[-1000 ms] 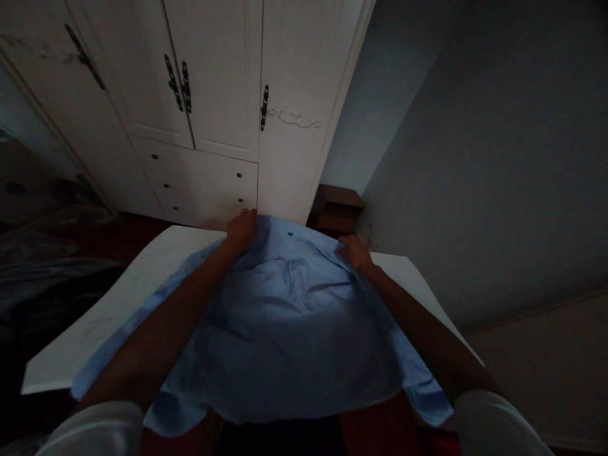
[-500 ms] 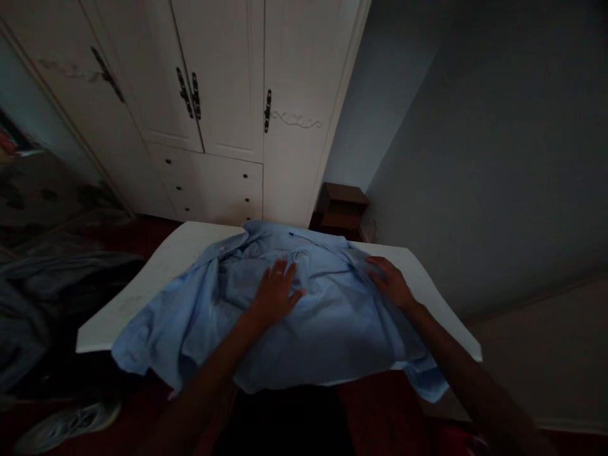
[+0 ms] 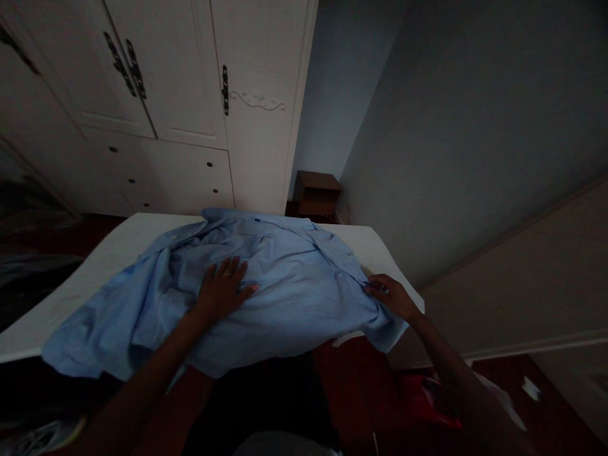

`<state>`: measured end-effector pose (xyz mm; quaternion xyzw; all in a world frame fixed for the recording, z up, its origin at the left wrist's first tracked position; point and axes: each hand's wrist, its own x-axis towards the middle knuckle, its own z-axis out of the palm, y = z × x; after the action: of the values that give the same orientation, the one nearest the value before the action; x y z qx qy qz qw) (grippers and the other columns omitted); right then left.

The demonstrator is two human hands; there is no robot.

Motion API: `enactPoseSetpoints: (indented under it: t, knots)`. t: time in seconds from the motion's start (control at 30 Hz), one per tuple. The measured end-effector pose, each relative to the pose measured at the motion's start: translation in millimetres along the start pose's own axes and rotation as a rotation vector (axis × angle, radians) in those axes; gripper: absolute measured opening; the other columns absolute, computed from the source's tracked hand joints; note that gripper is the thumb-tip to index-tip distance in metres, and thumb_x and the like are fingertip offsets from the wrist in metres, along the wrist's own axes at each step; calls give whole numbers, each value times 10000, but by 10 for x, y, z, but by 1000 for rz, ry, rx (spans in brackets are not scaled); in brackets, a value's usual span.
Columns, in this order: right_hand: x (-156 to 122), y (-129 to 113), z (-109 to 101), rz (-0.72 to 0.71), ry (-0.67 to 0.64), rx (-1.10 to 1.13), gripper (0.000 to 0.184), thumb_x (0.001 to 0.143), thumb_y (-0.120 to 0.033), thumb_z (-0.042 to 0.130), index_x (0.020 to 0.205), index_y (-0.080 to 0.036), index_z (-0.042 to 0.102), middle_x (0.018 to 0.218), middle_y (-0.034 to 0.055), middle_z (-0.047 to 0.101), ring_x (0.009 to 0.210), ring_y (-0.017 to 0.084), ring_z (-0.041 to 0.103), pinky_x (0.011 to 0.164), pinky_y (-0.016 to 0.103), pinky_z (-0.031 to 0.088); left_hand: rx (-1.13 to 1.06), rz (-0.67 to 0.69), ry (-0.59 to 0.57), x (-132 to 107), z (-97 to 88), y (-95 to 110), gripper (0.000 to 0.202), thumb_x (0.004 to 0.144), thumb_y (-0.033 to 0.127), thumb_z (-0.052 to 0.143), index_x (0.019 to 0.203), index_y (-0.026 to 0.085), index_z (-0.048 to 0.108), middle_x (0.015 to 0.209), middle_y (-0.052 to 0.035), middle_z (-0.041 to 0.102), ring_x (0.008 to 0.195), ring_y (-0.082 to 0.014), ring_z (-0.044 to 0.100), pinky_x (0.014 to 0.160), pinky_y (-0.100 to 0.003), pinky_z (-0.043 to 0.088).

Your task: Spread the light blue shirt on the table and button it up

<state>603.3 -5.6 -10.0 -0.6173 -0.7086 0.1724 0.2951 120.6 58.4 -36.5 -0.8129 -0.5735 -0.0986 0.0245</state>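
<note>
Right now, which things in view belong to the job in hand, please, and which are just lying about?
In the job: light-blue collared cloth shirt; white flat-topped table beneath it.

Just about: white panelled wardrobe; small brown box-shaped cabinet; bright-red floor item, unclear.

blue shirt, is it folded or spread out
Spread, with creases: the blue shirt lies wide across the white table, its near edge hanging over; the left hand rests on it, the right hand pinches its side.

The left hand (image 3: 222, 291), which gripped the collar (image 3: 285, 221) a second ago, has let go and now rests spread over the middle of the blue shirt (image 3: 294, 285). I see the right hand (image 3: 388, 295) has moved down from the collar to pinch the cloth's edge, and that side's front panel (image 3: 339, 250) lies more spread out.
</note>
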Motion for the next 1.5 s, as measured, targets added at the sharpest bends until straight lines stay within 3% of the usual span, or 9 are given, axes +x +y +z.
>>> enactPoseSetpoints:
  t: [0.1,0.27,0.4,0.6,0.73,0.87,0.97,1.17,1.5]
  knots:
    - [29,60,13,-50,79,-55,312,832,-498,591,890,-197,648,969,110,660,936,256,638,897,428,511,16,7,-34,19,-26,-32,755,911,642,424,1482,148,422,1559,-152,303,1464,-339,235,1170,-559,162]
    - [149,62,-4,24,24,-88,533,799,-482,592,1233,-172,579,1178,136,652,1084,285,621,966,438,476,56,26,-43,6,-47,-14,733,936,619,384,1487,137,408,1568,-144,290,1465,-335,231,1170,-554,159]
    - [176,-86,-200,17,-62,-166,316,834,-443,529,931,-192,696,927,88,702,836,236,650,787,355,495,40,34,-14,2,-25,-27,705,933,603,381,1464,143,440,1555,-142,323,1454,-331,260,1165,-549,177]
    - [189,-595,-533,169,319,346,330,716,-490,722,765,-171,653,670,12,607,581,140,534,536,244,408,-15,31,30,22,8,-34,691,909,604,414,1424,148,482,1525,-163,374,1440,-344,288,1158,-562,184]
    - [88,-1289,-25,125,439,544,279,849,-470,617,842,-192,599,668,-5,561,549,125,485,507,235,397,-13,26,26,14,-9,-12,679,917,590,417,1422,140,480,1524,-169,373,1439,-342,290,1156,-559,184]
    - [-120,-1867,907,-351,-279,190,339,851,-361,661,1167,-239,651,948,27,691,795,187,631,742,299,508,-21,27,16,-5,-18,-6,668,927,575,415,1417,127,485,1524,-168,374,1433,-346,300,1154,-556,192]
    - [-136,-1954,1354,-392,-410,57,340,850,-234,654,1187,-197,670,966,50,708,826,201,656,778,318,507,-101,21,48,-3,-25,-24,641,922,549,435,1389,118,518,1496,-160,421,1426,-342,315,1164,-546,186]
    - [167,-1675,1269,-263,-195,325,245,908,-333,574,1044,-175,702,811,27,683,711,146,635,684,260,496,-605,-94,287,-182,-226,9,434,895,434,449,1146,142,649,1218,-102,660,1170,-208,591,1059,-372,425]
    - [274,-1428,1593,-198,-123,171,297,853,-444,532,911,-208,702,860,52,710,762,208,661,746,355,528,-655,-776,1005,-1607,-266,-161,266,897,377,522,973,153,645,973,-81,652,911,-187,624,802,-321,518]
